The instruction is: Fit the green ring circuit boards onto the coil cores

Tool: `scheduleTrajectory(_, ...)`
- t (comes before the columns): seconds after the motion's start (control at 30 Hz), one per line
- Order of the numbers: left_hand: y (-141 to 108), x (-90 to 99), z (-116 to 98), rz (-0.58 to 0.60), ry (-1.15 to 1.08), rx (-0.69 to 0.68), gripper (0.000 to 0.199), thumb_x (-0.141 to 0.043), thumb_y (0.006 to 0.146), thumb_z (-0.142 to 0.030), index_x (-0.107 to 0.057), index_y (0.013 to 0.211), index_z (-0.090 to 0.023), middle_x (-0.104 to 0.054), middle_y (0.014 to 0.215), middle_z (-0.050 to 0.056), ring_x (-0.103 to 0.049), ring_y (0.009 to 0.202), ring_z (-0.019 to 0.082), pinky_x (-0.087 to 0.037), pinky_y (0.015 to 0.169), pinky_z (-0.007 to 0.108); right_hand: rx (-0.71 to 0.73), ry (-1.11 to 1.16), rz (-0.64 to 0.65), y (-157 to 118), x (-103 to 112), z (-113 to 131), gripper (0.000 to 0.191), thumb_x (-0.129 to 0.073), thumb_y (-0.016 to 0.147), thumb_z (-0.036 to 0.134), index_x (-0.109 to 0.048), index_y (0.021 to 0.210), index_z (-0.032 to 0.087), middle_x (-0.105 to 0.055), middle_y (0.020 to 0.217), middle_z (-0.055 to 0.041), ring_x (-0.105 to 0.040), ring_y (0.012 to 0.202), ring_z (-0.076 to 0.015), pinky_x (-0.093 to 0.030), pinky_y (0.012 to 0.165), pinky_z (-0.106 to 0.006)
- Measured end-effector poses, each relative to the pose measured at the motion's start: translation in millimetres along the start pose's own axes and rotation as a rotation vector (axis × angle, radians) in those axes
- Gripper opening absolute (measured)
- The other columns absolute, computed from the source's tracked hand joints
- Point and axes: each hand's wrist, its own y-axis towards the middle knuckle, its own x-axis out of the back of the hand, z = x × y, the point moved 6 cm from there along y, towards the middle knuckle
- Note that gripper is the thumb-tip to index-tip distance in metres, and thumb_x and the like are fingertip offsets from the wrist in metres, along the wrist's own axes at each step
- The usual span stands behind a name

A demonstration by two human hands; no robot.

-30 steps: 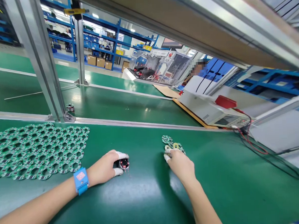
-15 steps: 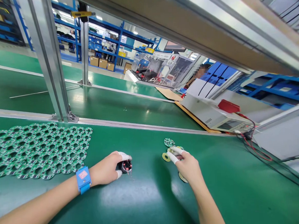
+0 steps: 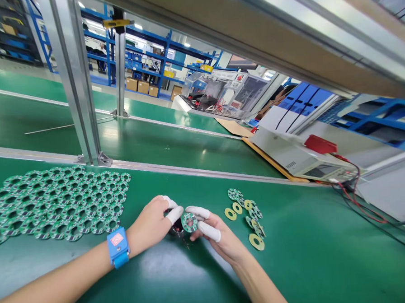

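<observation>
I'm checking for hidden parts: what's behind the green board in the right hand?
Left of the green board, some of a dark coil unit shows in the left hand. Board and fingers cover the rest; what lies directly behind cannot be seen.

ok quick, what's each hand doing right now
Left hand: closed around the dark coil part.
Right hand: closed, holding a round green circuit board between its fingers.

Blue left wristband with squarish pink label, white finger cots
</observation>
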Motion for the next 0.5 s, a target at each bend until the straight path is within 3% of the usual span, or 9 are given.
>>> scheduleTrajectory(0.1,0,-0.8,1,0.023,0.028,0.008,0.029,-0.044,0.087,-0.031,-0.059,0.067,-0.017,-0.058,0.071,0.001,-0.050,0.075,0.016,-0.037,0.066,0.026,0.002,0.027,-0.001,0,0,-3,0.035,-0.075,0.067,0.035,-0.069,0.100,0.023,-0.065,0.083,-0.0031,-0.057,0.076,-0.0156,-0.053,0.059,-0.024)
scheduleTrajectory(0.27,-6,-0.1,-3,-0.014,0.095,0.022,0.042,-0.034,0.092,-0.034,-0.054,0.059,-0.017,-0.055,0.064,0.001,-0.048,0.066,0.015,-0.035,0.061,0.026,0.036,0.146,-0.208,4,5,-12,0.033,-0.079,0.060,0.025,-0.069,0.092,0.023,-0.064,0.084,-0.0014,-0.057,0.068,-0.0124,-0.051,0.050,-0.019)
scheduleTrajectory(0.4,-12,-3.9,-13,-0.041,0.264,-0.092,0.027,-0.049,0.085,-0.036,-0.061,0.069,-0.018,-0.058,0.071,0.002,-0.049,0.074,0.018,-0.035,0.067,0.029,0.055,0.243,-0.300,6,0,-15,0.032,-0.080,0.058,0.022,-0.065,0.086,0.020,-0.064,0.077,0.0000,-0.058,0.068,-0.0126,-0.051,0.054,-0.019)
scheduleTrajectory(0.5,-14,-5.0,-14,-0.070,0.357,-0.136,0.021,-0.049,0.085,-0.026,-0.061,0.070,-0.018,-0.058,0.072,0.003,-0.048,0.073,0.018,-0.035,0.067,0.030,0.062,0.235,-0.314,3,-8,-14,0.031,-0.081,0.058,0.023,-0.063,0.084,0.020,-0.064,0.077,0.0004,-0.059,0.067,-0.0128,-0.052,0.057,-0.020)
